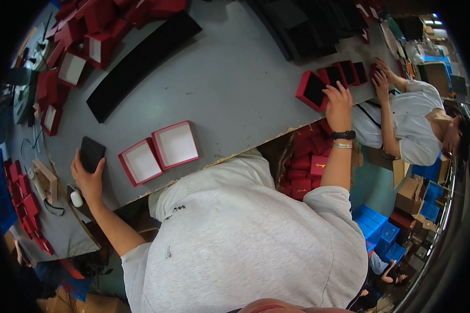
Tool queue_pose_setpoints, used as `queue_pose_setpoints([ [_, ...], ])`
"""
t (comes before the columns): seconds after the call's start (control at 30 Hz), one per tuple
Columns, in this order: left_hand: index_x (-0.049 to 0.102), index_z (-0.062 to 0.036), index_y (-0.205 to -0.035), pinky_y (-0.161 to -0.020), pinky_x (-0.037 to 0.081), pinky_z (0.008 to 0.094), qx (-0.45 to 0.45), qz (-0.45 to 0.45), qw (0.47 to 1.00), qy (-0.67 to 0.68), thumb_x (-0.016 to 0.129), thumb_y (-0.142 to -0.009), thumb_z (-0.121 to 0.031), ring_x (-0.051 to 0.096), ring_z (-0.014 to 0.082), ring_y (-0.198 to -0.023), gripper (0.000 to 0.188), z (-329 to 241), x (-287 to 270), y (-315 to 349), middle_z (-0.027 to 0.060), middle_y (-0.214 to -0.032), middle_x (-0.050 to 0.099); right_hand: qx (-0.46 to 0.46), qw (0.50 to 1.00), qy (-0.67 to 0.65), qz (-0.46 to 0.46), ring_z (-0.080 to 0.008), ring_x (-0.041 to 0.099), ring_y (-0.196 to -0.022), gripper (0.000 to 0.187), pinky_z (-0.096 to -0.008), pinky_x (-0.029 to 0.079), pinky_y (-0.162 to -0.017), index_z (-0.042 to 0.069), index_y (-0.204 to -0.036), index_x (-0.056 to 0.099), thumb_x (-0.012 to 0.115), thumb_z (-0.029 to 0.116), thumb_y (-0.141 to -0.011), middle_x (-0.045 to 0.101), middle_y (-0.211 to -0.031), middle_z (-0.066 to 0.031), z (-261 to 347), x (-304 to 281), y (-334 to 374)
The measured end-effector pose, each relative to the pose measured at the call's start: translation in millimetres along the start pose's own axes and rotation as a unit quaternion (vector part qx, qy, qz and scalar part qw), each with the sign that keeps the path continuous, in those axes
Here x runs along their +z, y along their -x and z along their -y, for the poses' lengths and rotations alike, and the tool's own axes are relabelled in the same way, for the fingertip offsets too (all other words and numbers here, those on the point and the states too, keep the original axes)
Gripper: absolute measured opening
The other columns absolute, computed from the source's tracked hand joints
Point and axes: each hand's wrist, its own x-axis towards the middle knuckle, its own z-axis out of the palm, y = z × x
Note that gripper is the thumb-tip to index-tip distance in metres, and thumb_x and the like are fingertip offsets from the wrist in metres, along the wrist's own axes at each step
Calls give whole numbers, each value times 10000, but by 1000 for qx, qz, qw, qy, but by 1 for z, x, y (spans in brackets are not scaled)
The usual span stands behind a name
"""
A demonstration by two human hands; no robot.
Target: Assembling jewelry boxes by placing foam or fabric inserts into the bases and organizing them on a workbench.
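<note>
Black pad point(92, 153) in left hand point(88, 180), near table edge point(141, 194).

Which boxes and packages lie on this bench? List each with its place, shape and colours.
Two open square red boxes with white insides: side by side at the near table edge.
Flat black square pad: held in the left hand.
Red box with black insert: under the right hand.
Heap of red box shells: far left.
Brown cardboard cartons: floor, right.

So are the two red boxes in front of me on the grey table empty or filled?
Empty. Both red boxes lie open side up on the grey table, showing bare white insides with no black pad; the left hand holds a black pad.
</note>
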Motion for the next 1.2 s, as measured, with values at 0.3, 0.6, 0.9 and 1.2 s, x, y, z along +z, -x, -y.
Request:
queue_pose_setpoints([
  [0.3, 497, -112, -1451, -1100, 375, 471, 27, -88, 995, -34, 877, -755, -346, 472, 371, -1311, 828, -45, -1, 3, 163, -1377, 525, -54, 903, -425, 14, -329, 634, -1093, 243, -415, 493, -954, 41, -1134, 685, 659, 55, -893, 670, -1222, -123, 205, -24, -9],
  [0.6, 478, -23, -1443, -1121, 363, 413, 46, 21, 894, 445, 874, -761, -354, 520, 276, -1286, 855, -104, -21, 59, 143, -1390, 549, -293, 805, -514, 42, -314, 579, -1205, 540, -441, 456, -1041, 118, -1324, 594, 785, 173, -821, 552, -1397, -110, 308, -49, -35],
  [0.9, 496, -28, -1368, -1011, 462, 348, -72, 327, 721, 607, 774, -884, -176, 573, 176, -1172, 578, -186, -34, 94, 82, -1264, 585, -169, 720, -662, 120, -258, 589, -1143, 682, -356, 487, -993, 65, -1385, 535, 832, 77, -771, 580, -1259, -128, 312, -55, -39],
  [1.2, 471, -90, -1465, -1159, 322, 483, 233, 117, 935, 242, 922, -644, -272, 472, 339, -1360, 954, -165, -14, 47, 117, -1430, 555, 90, 762, -634, 96, -271, 539, -1280, 600, -370, 403, -1103, 33, -1429, 440, 727, 164, -918, 546, -1398, -150, 308, -19, -27],
])
